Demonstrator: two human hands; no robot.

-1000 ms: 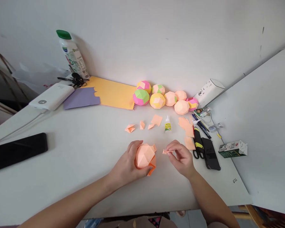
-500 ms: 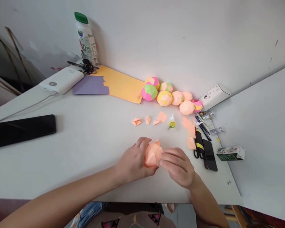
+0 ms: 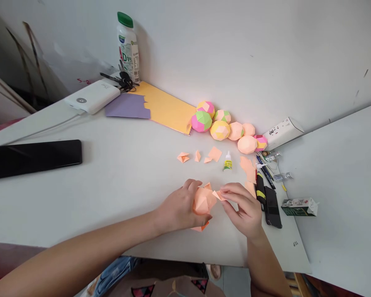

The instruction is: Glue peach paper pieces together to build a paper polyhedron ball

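My left hand [image 3: 181, 208] is wrapped round a partly built peach paper ball [image 3: 203, 201] just above the white table [image 3: 117, 181]. My right hand [image 3: 244, 208] pinches a small folded peach paper piece [image 3: 218, 195] and holds it against the ball's right side. Several more folded peach pieces [image 3: 183, 157] and flat peach squares [image 3: 246, 165] lie beyond my hands, next to a small glue bottle [image 3: 227, 161].
Several finished paper balls [image 3: 220, 130] line the wall beside a white power strip [image 3: 282, 132]. Scissors [image 3: 259, 187], a black phone [image 3: 272, 206], pens and a small carton [image 3: 299, 206] lie right. Left are a black tablet [image 3: 34, 158], power bank [image 3: 92, 96], keys, bottle [image 3: 128, 46], purple and yellow paper.
My right hand brought the small folded piece from apart up against the ball in my left hand. The camera view has swung left and down a little.
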